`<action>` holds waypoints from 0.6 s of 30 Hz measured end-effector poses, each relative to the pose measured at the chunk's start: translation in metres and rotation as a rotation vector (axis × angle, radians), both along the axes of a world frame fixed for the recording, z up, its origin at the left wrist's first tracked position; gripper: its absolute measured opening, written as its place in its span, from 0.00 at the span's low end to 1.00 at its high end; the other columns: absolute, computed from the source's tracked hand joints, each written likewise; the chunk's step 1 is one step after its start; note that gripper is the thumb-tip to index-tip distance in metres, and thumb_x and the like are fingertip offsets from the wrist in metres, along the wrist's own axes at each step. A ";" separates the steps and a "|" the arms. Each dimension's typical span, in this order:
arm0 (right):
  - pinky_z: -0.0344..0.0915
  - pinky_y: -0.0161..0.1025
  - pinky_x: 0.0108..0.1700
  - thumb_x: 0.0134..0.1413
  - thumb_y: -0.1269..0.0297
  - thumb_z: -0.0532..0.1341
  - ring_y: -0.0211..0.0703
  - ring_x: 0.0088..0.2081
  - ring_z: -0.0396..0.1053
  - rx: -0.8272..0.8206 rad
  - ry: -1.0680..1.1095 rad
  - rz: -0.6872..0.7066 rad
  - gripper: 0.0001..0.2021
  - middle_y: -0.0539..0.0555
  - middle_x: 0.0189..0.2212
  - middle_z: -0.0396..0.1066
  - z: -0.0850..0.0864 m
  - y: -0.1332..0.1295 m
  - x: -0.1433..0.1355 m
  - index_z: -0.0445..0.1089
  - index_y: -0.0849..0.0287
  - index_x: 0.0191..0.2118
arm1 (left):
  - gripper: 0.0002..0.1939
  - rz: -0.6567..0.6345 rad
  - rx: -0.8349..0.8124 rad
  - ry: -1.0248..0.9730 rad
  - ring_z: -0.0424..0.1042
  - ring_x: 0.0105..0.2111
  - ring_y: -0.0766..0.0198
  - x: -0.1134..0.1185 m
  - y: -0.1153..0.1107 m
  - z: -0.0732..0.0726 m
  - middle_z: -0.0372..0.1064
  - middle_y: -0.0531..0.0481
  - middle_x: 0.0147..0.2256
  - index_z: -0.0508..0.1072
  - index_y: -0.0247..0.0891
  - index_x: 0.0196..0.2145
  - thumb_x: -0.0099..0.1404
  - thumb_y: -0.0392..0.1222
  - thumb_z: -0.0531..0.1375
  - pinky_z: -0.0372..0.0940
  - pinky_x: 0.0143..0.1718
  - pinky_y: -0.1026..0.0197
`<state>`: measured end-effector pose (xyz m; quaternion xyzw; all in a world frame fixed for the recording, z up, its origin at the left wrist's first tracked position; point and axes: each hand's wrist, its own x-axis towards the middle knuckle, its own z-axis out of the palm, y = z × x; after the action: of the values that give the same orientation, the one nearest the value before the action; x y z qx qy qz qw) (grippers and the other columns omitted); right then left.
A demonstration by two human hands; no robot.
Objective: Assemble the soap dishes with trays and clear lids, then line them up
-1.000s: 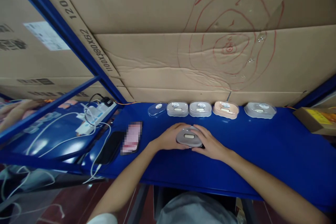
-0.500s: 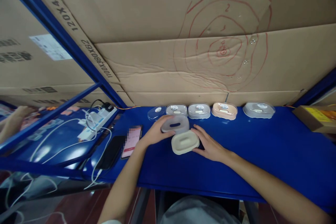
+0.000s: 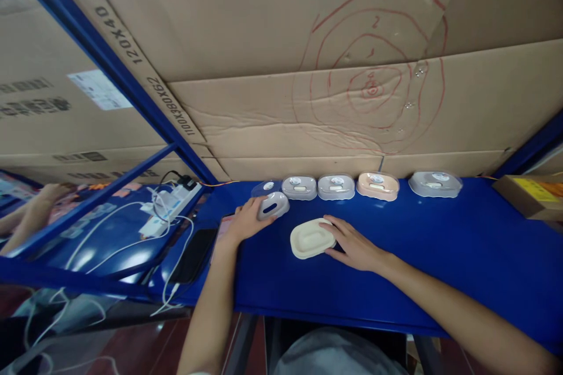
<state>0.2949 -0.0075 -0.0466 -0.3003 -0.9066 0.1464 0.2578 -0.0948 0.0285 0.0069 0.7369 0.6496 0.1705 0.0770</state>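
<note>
My left hand (image 3: 247,221) grips a pale grey oval lid (image 3: 275,205) with a dark slot in its middle, tilted over the left part of the table. Behind that lid lies a clear plastic cover (image 3: 263,188) with a round sticker. My right hand (image 3: 353,246) has its thumb and fingers closed on the right end of a cream oval dish (image 3: 310,240), which rests on the blue table. Along the back stand several lidded oval boxes, among them a grey one (image 3: 299,188) and a peach one (image 3: 377,187).
A phone (image 3: 223,228) is partly hidden by my left arm, beside a black device (image 3: 193,255). White cables and a power strip (image 3: 169,211) lie at the left, past a blue frame post. A cardboard box (image 3: 530,196) stands at the right. Another person's arm (image 3: 33,214) shows far left.
My left hand has carried the grey lid left, away from the cream dish. My right hand stays at the dish. The view has shifted slightly.
</note>
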 end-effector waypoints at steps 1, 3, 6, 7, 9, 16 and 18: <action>0.65 0.63 0.71 0.71 0.56 0.64 0.63 0.75 0.57 -0.002 -0.002 -0.001 0.34 0.68 0.75 0.55 0.000 0.000 0.000 0.54 0.52 0.76 | 0.36 0.000 -0.007 0.014 0.67 0.66 0.37 0.002 0.001 -0.003 0.67 0.40 0.66 0.66 0.48 0.67 0.67 0.62 0.66 0.58 0.66 0.33; 0.64 0.64 0.71 0.72 0.56 0.64 0.63 0.75 0.57 -0.004 -0.009 -0.004 0.34 0.68 0.76 0.55 -0.001 0.000 0.000 0.54 0.52 0.76 | 0.36 -0.004 -0.007 0.032 0.65 0.67 0.36 0.004 0.003 -0.009 0.67 0.38 0.67 0.66 0.47 0.68 0.67 0.60 0.66 0.56 0.67 0.31; 0.64 0.64 0.71 0.72 0.57 0.64 0.63 0.75 0.57 -0.002 -0.014 -0.003 0.33 0.68 0.76 0.54 -0.002 0.000 -0.001 0.54 0.52 0.76 | 0.35 -0.014 0.012 0.037 0.62 0.70 0.35 0.005 0.005 -0.014 0.64 0.35 0.69 0.65 0.45 0.69 0.70 0.58 0.64 0.54 0.68 0.30; 0.64 0.64 0.71 0.71 0.57 0.64 0.63 0.75 0.57 0.000 -0.012 -0.002 0.34 0.67 0.76 0.55 -0.002 0.000 -0.001 0.54 0.52 0.76 | 0.35 -0.017 0.022 0.034 0.61 0.70 0.34 0.005 0.006 -0.014 0.63 0.34 0.70 0.64 0.45 0.69 0.71 0.58 0.63 0.53 0.68 0.29; 0.64 0.64 0.71 0.71 0.57 0.64 0.63 0.75 0.58 0.003 -0.008 -0.001 0.34 0.67 0.76 0.55 -0.002 0.000 -0.001 0.54 0.51 0.76 | 0.34 -0.033 0.050 0.017 0.58 0.72 0.33 0.010 0.005 -0.012 0.59 0.33 0.72 0.64 0.44 0.70 0.71 0.56 0.63 0.51 0.69 0.27; 0.65 0.63 0.71 0.72 0.57 0.63 0.63 0.75 0.58 0.001 -0.015 0.004 0.32 0.68 0.75 0.55 -0.002 0.000 -0.001 0.56 0.54 0.75 | 0.36 -0.452 0.023 -0.087 0.60 0.72 0.48 0.073 -0.018 0.003 0.58 0.42 0.72 0.61 0.49 0.72 0.73 0.60 0.63 0.56 0.73 0.45; 0.65 0.63 0.71 0.72 0.57 0.63 0.63 0.74 0.59 0.001 -0.013 0.003 0.32 0.69 0.75 0.56 -0.002 0.000 -0.001 0.57 0.54 0.75 | 0.48 -0.591 -0.051 -0.088 0.63 0.69 0.45 0.096 -0.026 -0.002 0.61 0.42 0.71 0.61 0.51 0.73 0.62 0.64 0.72 0.61 0.70 0.45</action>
<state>0.2941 -0.0073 -0.0486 -0.2997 -0.9089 0.1445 0.2516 0.0012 0.0024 0.0046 0.8838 0.4071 0.1559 0.1698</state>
